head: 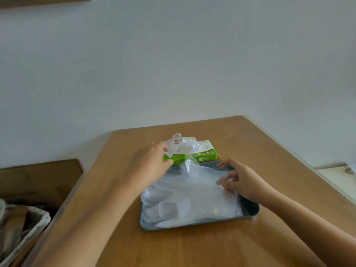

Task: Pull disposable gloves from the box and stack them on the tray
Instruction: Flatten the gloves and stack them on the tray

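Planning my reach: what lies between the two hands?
Head view: between the left hand and right hand lies the pile of clear gloves on the grey tray.

Bare table (260, 147) lay open right of the box (207, 156) and before the tray (253, 209). The box stood just behind the tray's far edge. The left hand (148, 166) and right hand (244, 182) blocked the tray's 2 sides; gloves (192, 193) covered its floor.

The brown wooden table (192, 247) looks smooth and faintly glossy. Thin, translucent, crinkled plastic gloves (192, 197) fill the matt grey-blue tray (252, 209). The far green cardboard box (206, 156) has a printed, slightly shiny face.
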Motion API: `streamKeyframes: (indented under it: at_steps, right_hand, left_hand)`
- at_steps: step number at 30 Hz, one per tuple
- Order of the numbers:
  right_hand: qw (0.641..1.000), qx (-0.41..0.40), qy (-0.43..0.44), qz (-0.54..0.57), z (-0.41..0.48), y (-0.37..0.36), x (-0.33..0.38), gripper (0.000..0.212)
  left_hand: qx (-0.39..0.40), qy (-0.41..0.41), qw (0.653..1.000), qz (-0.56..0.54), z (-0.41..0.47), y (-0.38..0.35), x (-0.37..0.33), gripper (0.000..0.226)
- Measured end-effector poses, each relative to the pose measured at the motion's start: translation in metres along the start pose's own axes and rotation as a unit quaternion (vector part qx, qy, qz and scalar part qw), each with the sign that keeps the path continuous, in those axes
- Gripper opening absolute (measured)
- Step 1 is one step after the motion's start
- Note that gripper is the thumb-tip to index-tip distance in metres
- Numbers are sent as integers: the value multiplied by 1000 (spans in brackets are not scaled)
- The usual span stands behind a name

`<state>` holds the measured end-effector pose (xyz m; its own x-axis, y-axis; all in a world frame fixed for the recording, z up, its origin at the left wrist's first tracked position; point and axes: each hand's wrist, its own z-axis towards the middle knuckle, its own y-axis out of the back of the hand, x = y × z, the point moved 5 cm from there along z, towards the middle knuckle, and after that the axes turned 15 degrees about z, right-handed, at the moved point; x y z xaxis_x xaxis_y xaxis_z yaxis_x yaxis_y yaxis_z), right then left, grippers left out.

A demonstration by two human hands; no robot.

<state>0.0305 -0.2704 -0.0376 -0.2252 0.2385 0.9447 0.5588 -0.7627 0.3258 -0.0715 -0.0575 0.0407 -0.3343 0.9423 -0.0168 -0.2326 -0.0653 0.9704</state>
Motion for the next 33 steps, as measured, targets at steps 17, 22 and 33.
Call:
streamKeyframes:
  at_steps: [17,22,33]
  right_hand:
    - [955,267,-29,-122,65,-23,30,28]
    - [960,261,25,-94,79,-41,41,46]
    - [951,201,110,-206,87,-52,33,58]
  left_hand:
    - [132,-243,959,-68,-45,-62,-66,21]
    - [103,-224,968,-43,-52,-50,-71,26]
    - [43,-86,993,73,-49,1,-33,30]
